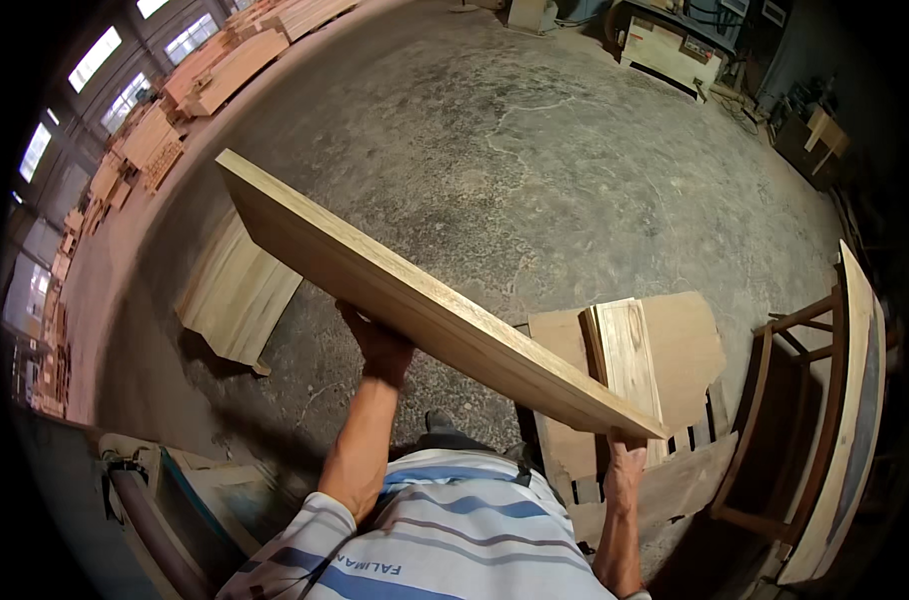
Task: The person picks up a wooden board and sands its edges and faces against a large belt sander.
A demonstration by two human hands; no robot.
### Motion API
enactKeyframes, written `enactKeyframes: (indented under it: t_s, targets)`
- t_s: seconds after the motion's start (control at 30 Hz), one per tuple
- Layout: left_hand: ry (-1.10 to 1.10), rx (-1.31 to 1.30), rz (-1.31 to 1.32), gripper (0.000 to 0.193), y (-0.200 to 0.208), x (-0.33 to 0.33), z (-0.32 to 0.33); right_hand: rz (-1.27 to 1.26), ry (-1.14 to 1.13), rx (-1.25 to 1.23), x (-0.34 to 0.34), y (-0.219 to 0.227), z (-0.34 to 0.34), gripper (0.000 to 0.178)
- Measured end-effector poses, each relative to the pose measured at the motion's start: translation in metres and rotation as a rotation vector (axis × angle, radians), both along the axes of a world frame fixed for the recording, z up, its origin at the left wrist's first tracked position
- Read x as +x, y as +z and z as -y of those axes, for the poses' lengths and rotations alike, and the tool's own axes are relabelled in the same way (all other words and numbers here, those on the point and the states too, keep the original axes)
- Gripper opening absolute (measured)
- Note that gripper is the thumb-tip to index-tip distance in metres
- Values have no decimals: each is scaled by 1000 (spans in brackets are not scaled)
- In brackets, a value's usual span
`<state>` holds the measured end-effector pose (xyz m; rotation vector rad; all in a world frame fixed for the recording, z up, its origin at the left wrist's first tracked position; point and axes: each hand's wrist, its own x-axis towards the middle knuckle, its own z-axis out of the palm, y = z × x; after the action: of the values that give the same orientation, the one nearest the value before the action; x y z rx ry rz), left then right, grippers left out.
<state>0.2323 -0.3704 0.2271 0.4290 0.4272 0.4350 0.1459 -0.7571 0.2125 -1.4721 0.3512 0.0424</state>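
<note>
Concrete floor (pixel 615 180) surrounds us; above it, slanting, we hold a long wooden board (pixel 415 305), likely stiff and fairly heavy, best gripped at spread points. Our left hand (pixel 383 350) supports its lower edge near mid-length; our right hand (pixel 628 455) grasps its right end.

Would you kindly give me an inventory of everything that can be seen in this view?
held board: one, light brown, slanting across the middle
board stack: one, pale wood, floor at left
narrow boards: at least two, pale, on the brown sheet
brown sheet: one, tan, right of centre
wood-framed stand: one, brown, far right
machine: one, whitish, top right
lumber stacks: several, pinkish-tan, upper left
windows: several, bright white, far upper left
floor: one, grey, throughout
striped shirt: one, white and blue, bottom centre
left hand: one, bare, under the held board
right hand: one, bare, at its right end
</note>
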Motion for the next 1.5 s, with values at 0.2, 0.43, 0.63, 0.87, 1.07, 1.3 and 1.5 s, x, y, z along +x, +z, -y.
enactKeyframes:
  t_s: [0.2,0.43,0.63,0.87,1.07,1.3,1.5]
  targets:
    - [101,-91,83,72,16,-36,-79,88,108,123,37,-3,-70,43]
    - [230,-131,53,61,13,-69,-159,14,292,88,72,21,-148,68]
    - [451,-65,-57,51,31,-98,-195,-43,435,186,104,31,-205,77]
    - [472,95,393,19,-24,-173,-238,0,802,40,158,23,-268,74]
    - [752,419,322,25,-2,-204,-194,-38,1060,266,206,-17,-310,70]
    - [1087,379,303,30,-16,-279,-103,-56,1507,306,242,-32,-380,67]
    - [1669,165,-79,56,22,-262,-16,-60,1747,195,233,-9,-429,65]
